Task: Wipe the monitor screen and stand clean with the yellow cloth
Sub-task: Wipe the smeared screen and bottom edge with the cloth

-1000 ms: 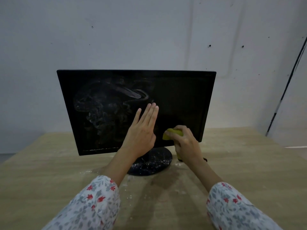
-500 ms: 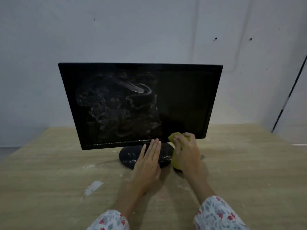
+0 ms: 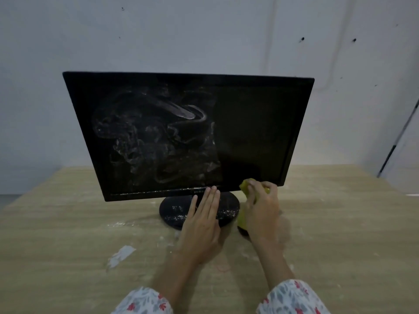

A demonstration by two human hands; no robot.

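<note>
A black monitor (image 3: 188,132) stands on a wooden table, its screen smeared with white dust on the left and middle and dark on the right. Its round black stand (image 3: 174,211) is speckled with white powder. My left hand (image 3: 203,225) lies flat with fingers straight and close together over the stand's front, fingertips at the lower bezel. My right hand (image 3: 261,211) is closed around the yellow cloth (image 3: 244,185) just below the screen's lower right corner, beside the stand. Most of the cloth is hidden in my fist.
The wooden table (image 3: 68,245) carries a white powder patch (image 3: 121,254) at the front left and faint dust near the stand. A plain wall (image 3: 204,37) rises right behind the monitor. A dark vertical strip (image 3: 394,146) runs down the right side.
My left hand dropped from the middle of the screen down to the stand. My right hand with the cloth slid down from the screen's lower edge beside the stand. The view moved closer.
</note>
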